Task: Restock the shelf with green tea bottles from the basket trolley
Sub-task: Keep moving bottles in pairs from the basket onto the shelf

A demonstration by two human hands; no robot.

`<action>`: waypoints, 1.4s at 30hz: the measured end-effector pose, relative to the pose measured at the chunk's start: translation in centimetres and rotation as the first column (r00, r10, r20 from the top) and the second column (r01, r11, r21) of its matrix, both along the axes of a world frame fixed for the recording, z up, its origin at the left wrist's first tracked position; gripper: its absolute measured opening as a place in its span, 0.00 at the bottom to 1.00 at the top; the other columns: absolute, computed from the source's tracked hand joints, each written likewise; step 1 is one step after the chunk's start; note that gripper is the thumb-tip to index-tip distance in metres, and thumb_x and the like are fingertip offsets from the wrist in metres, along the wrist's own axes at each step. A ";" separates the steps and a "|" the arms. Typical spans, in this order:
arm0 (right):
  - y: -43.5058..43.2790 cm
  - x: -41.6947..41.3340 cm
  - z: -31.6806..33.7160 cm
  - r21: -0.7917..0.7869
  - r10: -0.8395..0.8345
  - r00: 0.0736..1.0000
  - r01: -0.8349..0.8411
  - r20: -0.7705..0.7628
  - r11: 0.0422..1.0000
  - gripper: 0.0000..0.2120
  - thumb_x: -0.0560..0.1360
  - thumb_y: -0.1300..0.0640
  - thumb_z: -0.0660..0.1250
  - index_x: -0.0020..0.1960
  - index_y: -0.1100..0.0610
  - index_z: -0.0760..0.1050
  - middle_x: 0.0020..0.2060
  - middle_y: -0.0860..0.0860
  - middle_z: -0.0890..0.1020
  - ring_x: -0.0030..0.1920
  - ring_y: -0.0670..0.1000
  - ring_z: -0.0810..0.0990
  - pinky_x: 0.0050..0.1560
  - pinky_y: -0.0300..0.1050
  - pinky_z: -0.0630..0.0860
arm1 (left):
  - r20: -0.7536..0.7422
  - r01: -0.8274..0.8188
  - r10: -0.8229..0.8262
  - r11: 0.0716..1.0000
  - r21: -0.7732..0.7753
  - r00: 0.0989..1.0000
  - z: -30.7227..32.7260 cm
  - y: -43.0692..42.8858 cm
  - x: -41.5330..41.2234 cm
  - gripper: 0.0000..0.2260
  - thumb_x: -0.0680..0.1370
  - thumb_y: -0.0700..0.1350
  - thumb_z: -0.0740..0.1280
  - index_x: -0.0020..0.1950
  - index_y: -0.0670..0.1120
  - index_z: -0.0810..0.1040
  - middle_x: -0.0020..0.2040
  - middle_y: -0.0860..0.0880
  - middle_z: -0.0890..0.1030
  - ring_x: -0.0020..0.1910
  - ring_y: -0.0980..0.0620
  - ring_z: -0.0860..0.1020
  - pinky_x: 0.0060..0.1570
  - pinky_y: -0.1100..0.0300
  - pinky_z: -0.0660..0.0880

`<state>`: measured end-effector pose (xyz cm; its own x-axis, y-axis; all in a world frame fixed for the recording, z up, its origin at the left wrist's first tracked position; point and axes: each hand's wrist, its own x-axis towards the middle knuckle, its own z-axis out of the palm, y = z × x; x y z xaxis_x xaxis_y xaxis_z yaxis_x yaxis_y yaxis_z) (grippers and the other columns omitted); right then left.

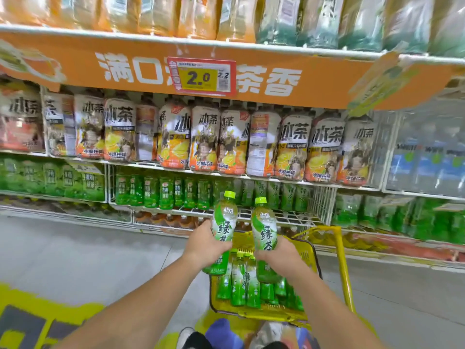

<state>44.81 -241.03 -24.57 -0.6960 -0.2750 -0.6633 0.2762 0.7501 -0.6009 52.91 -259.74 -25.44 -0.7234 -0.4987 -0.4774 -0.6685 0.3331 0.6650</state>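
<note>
Fingers [221, 246] of left hand [205, 244] curled round upright green-labelled plastic tea bottle [224, 222], lime cap. Right hand [283, 250] grips second such bottle [264, 229] just beside. Both above yellow plastic basket trolley [254, 315] holding more bottles [241, 285]. White wire shelf [281, 215] beyond: shelved green bottles [161, 193] at left, bare wire at front right, side grille at right edge.

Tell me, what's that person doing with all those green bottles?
A person is filling a shop shelf. Their left hand grips one green tea bottle and their right hand grips a second bottle, both upright above the yellow basket trolley, which has more bottles inside. The wire shelf ahead has bare space at the front.
</note>
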 end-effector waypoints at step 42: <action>-8.5 -24.5 -29.8 -0.101 -0.034 0.979 0.014 -0.203 0.995 0.23 0.74 0.48 0.74 0.61 0.62 0.74 0.52 0.61 0.81 0.41 0.44 0.77 0.43 0.46 0.77 | -0.076 -0.034 0.020 0.980 -0.198 0.997 -31.1 -6.8 -26.9 0.16 0.70 0.53 0.77 0.53 0.50 0.79 0.45 0.52 0.83 0.38 0.54 0.78 0.30 0.64 0.68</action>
